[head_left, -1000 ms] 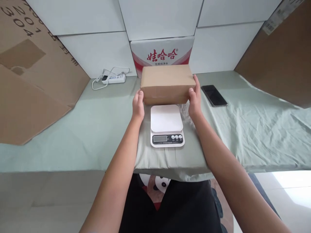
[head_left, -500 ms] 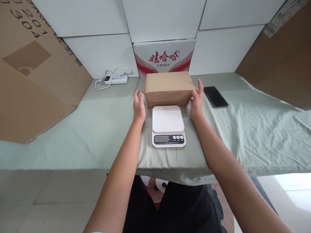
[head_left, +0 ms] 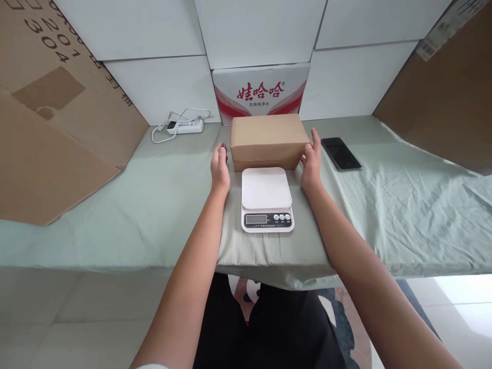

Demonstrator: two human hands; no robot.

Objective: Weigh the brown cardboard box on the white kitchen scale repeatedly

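Observation:
A closed brown cardboard box (head_left: 269,130) lies on the green cloth, its long side facing me. Just left of it is my left hand (head_left: 220,166), fingers slightly curved and thumb up, with a narrow gap between hand and box. My right hand (head_left: 312,163) is at the box's right end. Its thumb lies against the front right corner and its index finger stretches upward; some fingers are hidden. Between my forearms, right in front of the box, sits a white digital kitchen scale (head_left: 266,189) with a blank display and nothing on its plate.
Right of my right hand lies a black smartphone (head_left: 341,154). A white power strip (head_left: 185,126) with a cable is at the back left. White boxes, one with red lettering (head_left: 261,92), form the back wall. Large cardboard panels (head_left: 57,143) flank both sides.
Both hands stay beside the box almost unmoved; the left fingers look slightly more curled. The camera view has shifted a little. Box and scale keep their places.

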